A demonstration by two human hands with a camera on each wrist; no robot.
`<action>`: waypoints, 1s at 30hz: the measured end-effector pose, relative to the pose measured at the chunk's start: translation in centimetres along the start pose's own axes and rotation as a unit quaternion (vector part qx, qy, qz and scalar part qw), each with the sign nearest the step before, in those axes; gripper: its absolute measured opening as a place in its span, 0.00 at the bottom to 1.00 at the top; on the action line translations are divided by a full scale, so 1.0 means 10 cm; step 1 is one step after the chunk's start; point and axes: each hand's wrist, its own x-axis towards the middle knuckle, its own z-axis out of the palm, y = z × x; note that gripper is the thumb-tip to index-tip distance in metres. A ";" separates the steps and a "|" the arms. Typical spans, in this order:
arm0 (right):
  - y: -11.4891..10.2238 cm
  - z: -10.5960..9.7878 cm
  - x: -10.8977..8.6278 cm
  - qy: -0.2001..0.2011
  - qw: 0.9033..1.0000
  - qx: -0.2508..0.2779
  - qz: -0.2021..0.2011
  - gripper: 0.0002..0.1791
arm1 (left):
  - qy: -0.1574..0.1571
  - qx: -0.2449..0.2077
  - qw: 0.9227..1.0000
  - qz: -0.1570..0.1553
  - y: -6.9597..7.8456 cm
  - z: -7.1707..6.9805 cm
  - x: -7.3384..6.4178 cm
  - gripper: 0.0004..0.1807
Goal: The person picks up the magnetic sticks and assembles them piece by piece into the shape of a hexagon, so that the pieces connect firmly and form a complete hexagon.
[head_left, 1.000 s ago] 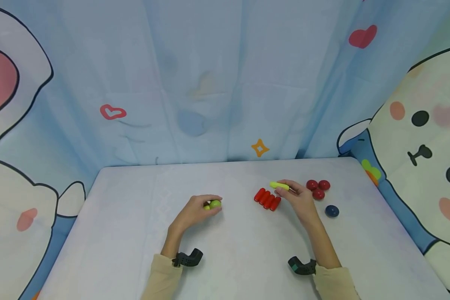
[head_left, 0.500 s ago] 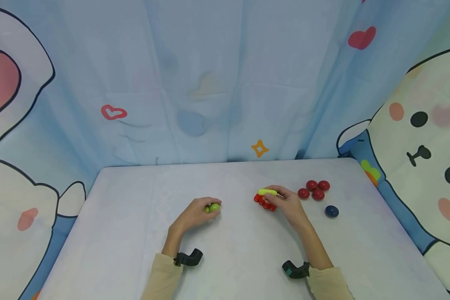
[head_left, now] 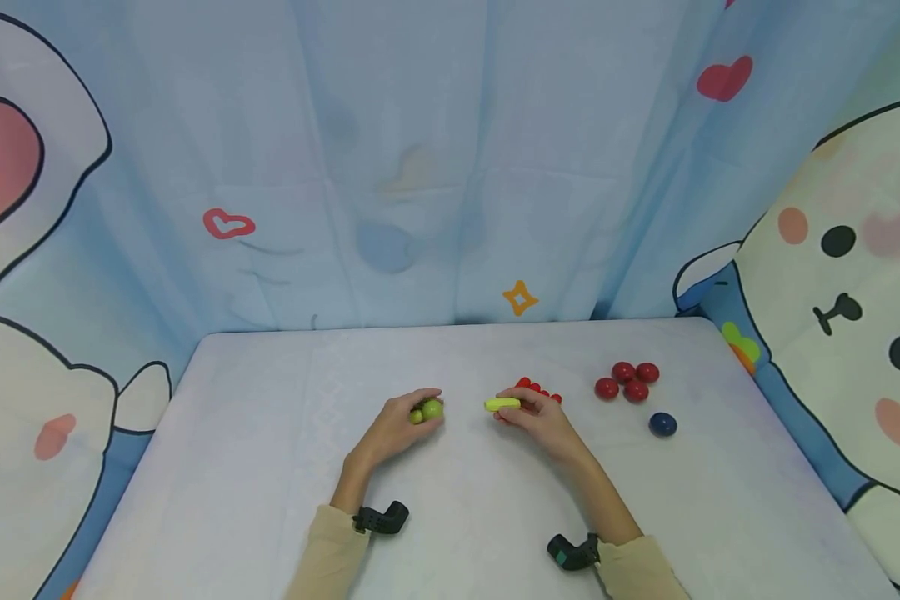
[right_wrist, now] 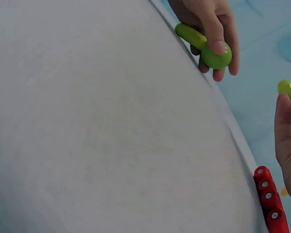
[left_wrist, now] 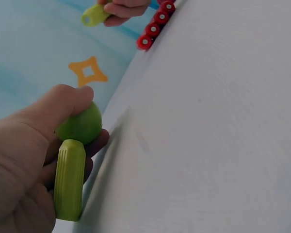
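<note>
below the frame's centre, the left hand (head_left: 390, 429) grips a green ball (head_left: 432, 409) and ridged stick (left_wrist: 70, 182); the right hand's (head_left: 546, 423) fingers pinch a yellow stick (head_left: 501, 404). likely light and stiff, sticks suit mid-length pinches.

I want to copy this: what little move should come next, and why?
Maybe ease the right hand toward the left hand: the right pinches a yellow-green stick, and the left holds a similar stick plus a green ball.
</note>
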 end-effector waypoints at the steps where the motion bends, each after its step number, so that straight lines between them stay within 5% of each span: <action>1: 0.01 0.03 0.01 -0.002 1.000 0.004 0.006 0.25 | 0.004 0.002 1.000 -0.001 0.00 0.01 0.00 0.23; 10: 0.03 0.21 0.04 -0.006 0.991 0.114 0.070 0.24 | 0.008 -0.008 1.000 -0.029 -0.10 0.04 0.00 0.21; 17: -0.04 0.40 0.09 -0.015 0.987 0.148 0.066 0.21 | 0.008 -0.007 1.000 -0.013 -0.13 0.03 0.00 0.24; 24: -0.05 0.62 0.17 0.013 0.966 0.246 0.082 0.20 | 0.022 0.002 1.000 -0.012 -0.12 0.01 -0.01 0.24; 30: 0.00 0.67 0.19 0.032 0.967 0.240 0.084 0.19 | 0.041 0.039 0.998 0.008 -0.13 -0.01 -0.01 0.22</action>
